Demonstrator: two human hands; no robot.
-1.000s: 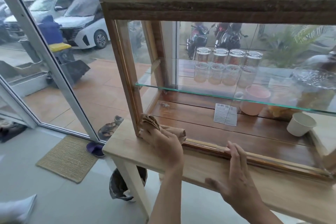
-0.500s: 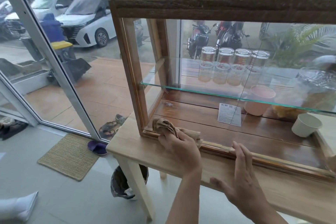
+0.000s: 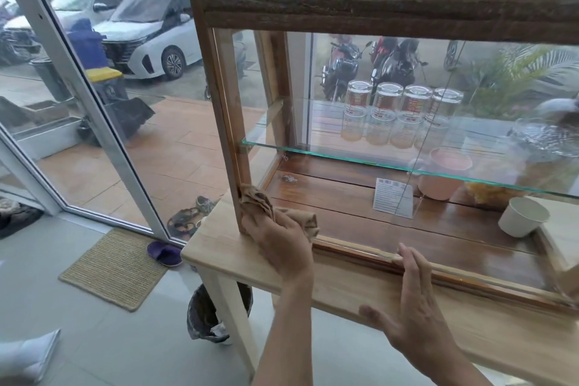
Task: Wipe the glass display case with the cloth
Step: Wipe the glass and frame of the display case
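Note:
A wood-framed glass display case (image 3: 360, 14) stands on a light wooden table (image 3: 219, 257). My left hand (image 3: 279, 244) grips a crumpled brown cloth (image 3: 260, 204) and presses it against the case's lower left corner, where the left post meets the bottom rail. My right hand (image 3: 413, 301) lies flat on the table's front edge, fingers spread, fingertips touching the case's bottom rail. Inside, a glass shelf (image 3: 313, 153) carries upturned drinking glasses (image 3: 398, 113).
A white paper cup (image 3: 521, 216), a pink cup (image 3: 445, 175) and a label card (image 3: 393, 197) sit in the case. Under the table is a bin with a dark bag (image 3: 203, 313). A woven mat (image 3: 112, 266), a purple slipper (image 3: 164, 253) and glass doors (image 3: 78, 72) lie left.
My left hand slid the cloth slightly right along the bottom rail, then back to the lower left corner post. My right hand stayed flat on the table edge.

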